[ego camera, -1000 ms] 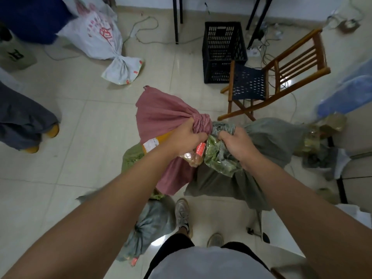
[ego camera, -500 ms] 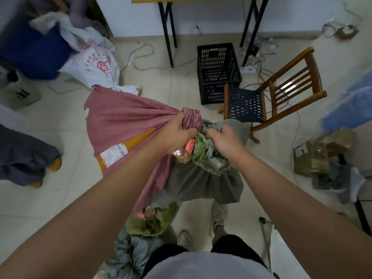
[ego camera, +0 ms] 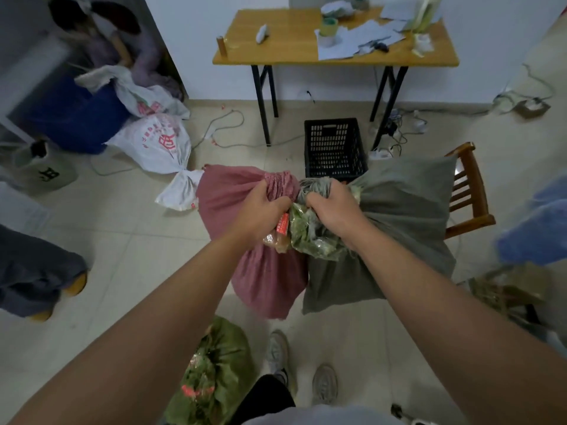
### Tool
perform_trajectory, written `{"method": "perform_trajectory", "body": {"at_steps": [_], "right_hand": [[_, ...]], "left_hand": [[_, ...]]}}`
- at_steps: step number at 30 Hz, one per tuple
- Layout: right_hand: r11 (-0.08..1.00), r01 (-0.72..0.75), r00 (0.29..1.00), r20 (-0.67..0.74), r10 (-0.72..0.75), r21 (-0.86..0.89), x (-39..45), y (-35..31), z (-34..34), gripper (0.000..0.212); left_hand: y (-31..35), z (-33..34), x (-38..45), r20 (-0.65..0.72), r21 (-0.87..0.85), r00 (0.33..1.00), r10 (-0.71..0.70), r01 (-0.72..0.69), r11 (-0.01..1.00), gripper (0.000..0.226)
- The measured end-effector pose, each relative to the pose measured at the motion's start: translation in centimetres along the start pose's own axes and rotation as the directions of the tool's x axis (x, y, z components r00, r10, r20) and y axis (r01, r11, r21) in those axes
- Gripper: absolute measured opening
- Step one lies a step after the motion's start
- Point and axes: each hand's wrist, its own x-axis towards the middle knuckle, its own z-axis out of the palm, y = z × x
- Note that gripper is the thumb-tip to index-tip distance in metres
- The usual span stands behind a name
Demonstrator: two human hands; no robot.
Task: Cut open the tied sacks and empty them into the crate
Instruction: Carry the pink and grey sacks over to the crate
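Two tied sacks held up mid-room: pink sack gripped at neck by left hand, grey-green sack by right hand, necks touching. Both fists clenched, arms stretched forward. One black crate on floor just beyond. One green sack by feet. Table, chair behind.

Near wall of the black crate was hidden behind the bunched necks of the pink sack and grey-green sack; fingers of left hand and right hand were buried in the cloth, so any ties could not be seen. Wooden chair was mostly covered by the grey-green sack. Blue mass at right edge was blurred and cut off, unidentifiable; green sack ran out of frame at bottom.
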Motion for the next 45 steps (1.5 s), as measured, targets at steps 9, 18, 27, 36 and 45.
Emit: {"method": "perform_trajectory", "body": {"at_steps": [9,18,27,36,45], "right_hand": [[0.995,-0.030,0.999,-0.031,0.027,-0.097,9.6,-2.4,2.3,0.034],[0.990,-0.130,0.988,-0.091,0.125,-0.054,17.9,-4.9,4.3,0.014],[0.994,-0.105,0.994,-0.027,0.105,0.006,24.8,-6.7,5.4,0.023],[1.000,0.003,0.999,0.051,-0.002,-0.006,35.6,-8.5,5.3,0.014],[0.995,0.070,0.984,0.167,-0.057,-0.075,43.3,-9.6,6.5,0.013]], "left_hand": [[-0.1,-2.8,10.0,0.049,-0.055,0.998,0.039,-0.037,0.998,0.014],[1.1,-6.4,19.5,0.123,-0.029,0.990,0.068,-0.065,0.997,0.026],[2.5,-8.6,26.2,0.095,0.000,0.990,0.107,-0.107,0.994,0.017],[4.1,-9.1,34.2,-0.073,-0.087,0.996,0.046,-0.052,0.995,0.018],[3.9,-9.9,40.2,-0.177,-0.109,0.984,-0.037,0.018,0.994,0.016]]}}
